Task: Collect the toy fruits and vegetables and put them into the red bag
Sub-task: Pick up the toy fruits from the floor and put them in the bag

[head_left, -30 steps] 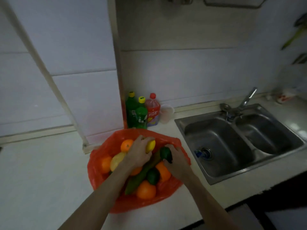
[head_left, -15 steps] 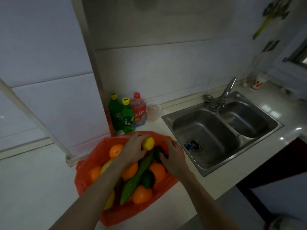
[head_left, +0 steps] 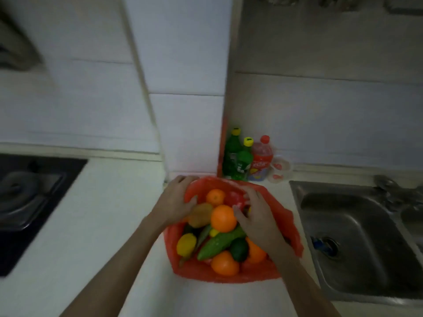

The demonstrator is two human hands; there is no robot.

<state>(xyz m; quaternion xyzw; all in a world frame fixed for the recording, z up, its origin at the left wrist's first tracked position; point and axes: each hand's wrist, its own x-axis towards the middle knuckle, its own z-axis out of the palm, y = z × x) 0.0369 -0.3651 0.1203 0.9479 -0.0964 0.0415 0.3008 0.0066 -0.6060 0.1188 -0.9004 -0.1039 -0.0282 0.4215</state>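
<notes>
The red bag lies open on the white counter, filled with toy produce. Inside are several oranges, the largest in the middle, a green cucumber, a yellow lemon, a dark green fruit and a brownish fruit. My left hand grips the bag's far left rim, thumb inside and fingers over the edge. Over the bag's right side, my right hand pinches a fold of red plastic near the far rim.
Two green bottles, a red bottle and a clear cup stand against the wall behind the bag. A steel sink with a faucet lies to the right. A black stove sits at the left.
My left hand let go of the yellow fruit and moved to the bag's left rim. My right hand left the dark green fruit and took hold of the plastic. The view swung left.
</notes>
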